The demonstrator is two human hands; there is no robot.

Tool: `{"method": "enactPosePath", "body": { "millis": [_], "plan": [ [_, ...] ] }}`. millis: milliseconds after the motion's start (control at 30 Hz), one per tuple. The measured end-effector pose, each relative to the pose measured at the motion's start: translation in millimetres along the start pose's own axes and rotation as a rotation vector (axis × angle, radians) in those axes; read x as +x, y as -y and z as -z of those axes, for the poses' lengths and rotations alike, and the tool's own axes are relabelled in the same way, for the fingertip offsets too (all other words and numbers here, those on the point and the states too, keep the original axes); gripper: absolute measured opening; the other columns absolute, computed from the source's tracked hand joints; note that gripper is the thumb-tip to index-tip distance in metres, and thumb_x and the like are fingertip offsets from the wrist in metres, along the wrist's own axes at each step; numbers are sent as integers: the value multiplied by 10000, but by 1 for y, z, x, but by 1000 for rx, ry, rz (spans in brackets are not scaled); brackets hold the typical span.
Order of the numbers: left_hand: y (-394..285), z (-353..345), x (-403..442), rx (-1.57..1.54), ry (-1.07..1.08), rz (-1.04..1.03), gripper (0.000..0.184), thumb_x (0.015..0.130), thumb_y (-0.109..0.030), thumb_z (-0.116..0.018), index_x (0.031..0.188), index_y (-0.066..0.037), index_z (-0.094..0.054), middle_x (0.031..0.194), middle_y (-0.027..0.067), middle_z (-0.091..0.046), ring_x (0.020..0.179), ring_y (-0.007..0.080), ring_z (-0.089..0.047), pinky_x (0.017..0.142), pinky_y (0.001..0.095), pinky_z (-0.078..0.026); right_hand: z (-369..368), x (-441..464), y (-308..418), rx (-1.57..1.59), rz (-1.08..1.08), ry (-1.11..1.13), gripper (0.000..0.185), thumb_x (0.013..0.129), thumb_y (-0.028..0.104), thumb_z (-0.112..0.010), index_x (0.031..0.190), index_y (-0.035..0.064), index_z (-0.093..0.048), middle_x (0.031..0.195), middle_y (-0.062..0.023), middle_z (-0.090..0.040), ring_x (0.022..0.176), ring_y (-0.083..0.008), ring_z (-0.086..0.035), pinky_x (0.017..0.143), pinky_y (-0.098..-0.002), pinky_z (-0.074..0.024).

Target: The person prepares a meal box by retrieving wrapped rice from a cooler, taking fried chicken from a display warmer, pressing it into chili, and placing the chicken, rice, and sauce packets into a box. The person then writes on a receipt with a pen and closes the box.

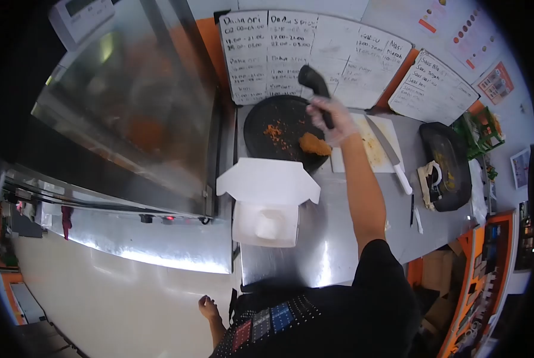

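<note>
My right hand [334, 121], in a clear plastic glove, grips a black pestle [314, 82] above the right side of a round black stone mortar [258, 122]. One end of the pestle points up and left. On the mortar's lower right lies a piece of golden fried chicken [314, 144], just below my right hand and apart from it. Reddish chili crumbs [275, 135] are scattered over the mortar's middle. In front of it stands an open white paper box [267, 179] with a white mound, apparently rice [269, 225], inside. Low at my side, my left hand [207, 306] is bare, its fingers curled.
A white cutting board [377, 162] and a white-handled knife [392, 156] lie right of the mortar. Farther right sits a black tray [455, 152]. A glass-fronted metal cabinet [153, 119] rises at left. Whiteboards [338, 51] lean behind the steel table [338, 250].
</note>
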State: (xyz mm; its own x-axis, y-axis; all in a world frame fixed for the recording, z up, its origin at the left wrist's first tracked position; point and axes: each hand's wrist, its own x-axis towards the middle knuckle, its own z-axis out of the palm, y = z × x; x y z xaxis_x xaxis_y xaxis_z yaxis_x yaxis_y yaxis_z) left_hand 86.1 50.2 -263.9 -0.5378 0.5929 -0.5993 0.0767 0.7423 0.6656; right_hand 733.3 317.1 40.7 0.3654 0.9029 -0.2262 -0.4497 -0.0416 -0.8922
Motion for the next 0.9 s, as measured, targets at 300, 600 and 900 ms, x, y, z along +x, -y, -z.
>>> {"method": "enactPosePath", "body": {
  "millis": [300,600,900],
  "plan": [
    [35,8,-18,76,36,211,212,822,-122,-591,927,41,-675,740,54,-579,708,201,-574,583,372,-470,-9,-69,-12,-1592,-145,-344,633,983,569,-436,1248,1,-522,1197,-298,-616,1156,-461,-566,973,-511,-441],
    [44,-14,8,33,118,176,245,936,-171,-577,1132,-30,-613,945,89,-652,751,222,-654,529,314,-485,-39,-78,42,-1522,-70,-320,678,979,600,-409,1247,-9,-543,1201,-295,-617,1155,-459,-568,975,-495,-445],
    [33,-7,14,-36,137,212,251,947,-188,-587,1163,-62,-594,980,76,-635,803,231,-650,572,341,-473,31,0,-24,-2104,-33,276,573,982,505,-484,1261,9,-542,1182,-266,-641,1139,-424,-599,940,-492,-485]
  ]
}}
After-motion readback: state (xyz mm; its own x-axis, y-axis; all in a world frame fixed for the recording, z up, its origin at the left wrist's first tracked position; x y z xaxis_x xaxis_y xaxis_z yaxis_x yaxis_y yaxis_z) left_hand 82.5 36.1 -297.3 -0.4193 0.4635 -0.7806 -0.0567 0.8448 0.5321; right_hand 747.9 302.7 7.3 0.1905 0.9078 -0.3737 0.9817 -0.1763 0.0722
